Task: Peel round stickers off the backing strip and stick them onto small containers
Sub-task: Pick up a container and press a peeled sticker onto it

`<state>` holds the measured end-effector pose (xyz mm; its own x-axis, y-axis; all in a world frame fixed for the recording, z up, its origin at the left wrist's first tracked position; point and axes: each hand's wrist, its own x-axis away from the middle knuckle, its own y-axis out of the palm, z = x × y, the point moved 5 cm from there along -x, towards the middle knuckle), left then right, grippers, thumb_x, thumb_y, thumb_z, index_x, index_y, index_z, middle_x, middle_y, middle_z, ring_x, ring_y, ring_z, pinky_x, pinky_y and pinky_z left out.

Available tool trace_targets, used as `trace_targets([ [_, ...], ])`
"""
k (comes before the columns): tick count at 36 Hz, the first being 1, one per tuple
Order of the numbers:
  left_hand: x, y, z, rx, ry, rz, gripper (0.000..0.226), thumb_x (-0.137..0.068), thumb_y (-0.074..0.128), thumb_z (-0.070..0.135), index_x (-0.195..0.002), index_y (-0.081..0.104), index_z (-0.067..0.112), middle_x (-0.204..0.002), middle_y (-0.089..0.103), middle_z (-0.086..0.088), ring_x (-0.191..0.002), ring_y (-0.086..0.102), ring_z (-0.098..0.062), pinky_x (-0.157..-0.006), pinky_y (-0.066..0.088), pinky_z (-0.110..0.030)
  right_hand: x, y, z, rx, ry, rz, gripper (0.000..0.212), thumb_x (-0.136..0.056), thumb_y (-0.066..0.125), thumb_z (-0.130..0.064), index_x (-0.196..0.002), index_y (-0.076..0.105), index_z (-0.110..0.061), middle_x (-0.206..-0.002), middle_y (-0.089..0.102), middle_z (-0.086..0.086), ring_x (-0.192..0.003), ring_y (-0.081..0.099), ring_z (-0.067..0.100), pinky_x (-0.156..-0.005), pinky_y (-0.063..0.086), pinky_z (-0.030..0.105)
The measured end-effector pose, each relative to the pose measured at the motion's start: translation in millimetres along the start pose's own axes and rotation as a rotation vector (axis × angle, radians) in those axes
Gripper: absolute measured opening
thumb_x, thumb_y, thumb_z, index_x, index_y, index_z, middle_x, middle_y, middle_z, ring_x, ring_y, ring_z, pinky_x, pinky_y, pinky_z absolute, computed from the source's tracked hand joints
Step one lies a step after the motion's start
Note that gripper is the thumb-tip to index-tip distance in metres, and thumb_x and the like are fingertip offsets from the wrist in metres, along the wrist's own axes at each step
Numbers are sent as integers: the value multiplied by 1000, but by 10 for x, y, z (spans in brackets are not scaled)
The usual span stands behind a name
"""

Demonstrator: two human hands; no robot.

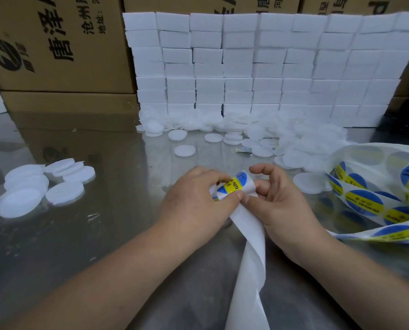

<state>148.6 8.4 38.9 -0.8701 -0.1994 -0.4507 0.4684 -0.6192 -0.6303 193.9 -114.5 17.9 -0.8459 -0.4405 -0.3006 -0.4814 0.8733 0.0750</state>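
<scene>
Nearest the lens, bare white backing strip (248, 270), smooth and papery, twisting down to the bottom edge between two forearms. At centre frame, left hand (194, 198) pinching a round sticker (234, 184), glossy blue and yellow, between thumb and curled forefinger, right at the bend of the strip. Right hand (282, 206) just beside, thumb clamping the strip against curled fingers, forefinger arched above. At right, loose coils (365, 203) of strip carrying more stickers. At left, flat round translucent white containers (44, 186); larger heap (294, 144) at upper centre. Underneath, reflective metal table (103, 234). Behind, white foam blocks (246, 67) and printed cardboard boxes (55, 44).
</scene>
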Motion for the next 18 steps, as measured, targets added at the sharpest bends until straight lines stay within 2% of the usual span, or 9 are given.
trace_targets([
  [2, -1, 8, -8, 67, -39, -21, 11, -71, 64, 44, -80, 59, 47, -92, 56, 17, -87, 49, 3, -70, 33, -3, 1, 2, -16, 49, -24, 2, 42, -83, 58, 5, -102, 47, -30, -78, 70, 0, -69, 66, 17, -73, 52, 43],
  [4, -4, 15, -6, 119, -53, -39, 12, -69, 64, 42, -71, 54, 49, -93, 58, 15, -88, 51, 5, -68, 33, -1, 4, 10, -35, 87, -50, -3, 48, -83, 58, 5, -106, 46, -35, -76, 70, -3, -73, 66, 16, -75, 53, 40],
  [6, -9, 20, -4, 163, -61, -53, 10, -67, 63, 42, -70, 56, 48, -93, 60, 14, -89, 53, 6, -68, 34, -1, 9, 16, -55, 126, -77, -4, 54, -84, 57, 6, -109, 44, -40, -76, 69, -4, -78, 66, 14, -76, 53, 33],
  [9, -9, 25, -16, 255, -95, -65, 2, -68, 62, 41, -70, 62, 42, -91, 64, 13, -86, 57, 2, -71, 39, -9, 33, 13, -80, 181, -123, 3, 65, -84, 53, 7, -112, 42, -51, -81, 64, 11, -81, 62, 20, -80, 49, 35],
  [10, -17, 14, -26, 285, -110, -52, 4, -72, 62, 38, -68, 64, 40, -87, 65, 14, -84, 58, 3, -70, 40, -8, 37, 12, -86, 204, -136, 6, 69, -84, 51, 8, -111, 42, -55, -83, 62, 13, -80, 60, 22, -79, 47, 35],
  [13, -42, -51, -66, 312, -143, 32, 15, -77, 61, 32, -63, 65, 36, -79, 65, 17, -76, 57, 5, -61, 40, -4, 42, 6, -92, 229, -161, 1, 73, -79, 50, 3, -108, 42, -63, -88, 65, 0, -87, 61, 25, -81, 48, 36],
  [16, -39, -83, -30, 193, -97, 50, 7, -72, 63, 38, -67, 60, 41, -86, 59, 13, -84, 54, 1, -71, 41, -15, 36, 15, -71, 216, -158, -20, 69, -73, 50, -4, -109, 41, -62, -94, 66, -11, -89, 63, 24, -81, 50, 40],
  [18, -14, -59, 16, 96, -41, 22, 11, -72, 63, 39, -67, 55, 45, -87, 55, 13, -83, 49, 1, -70, 38, -13, 32, 8, -53, 208, -152, -13, 65, -70, 51, -7, -110, 40, -58, -93, 65, -12, -85, 63, 24, -77, 51, 41],
])
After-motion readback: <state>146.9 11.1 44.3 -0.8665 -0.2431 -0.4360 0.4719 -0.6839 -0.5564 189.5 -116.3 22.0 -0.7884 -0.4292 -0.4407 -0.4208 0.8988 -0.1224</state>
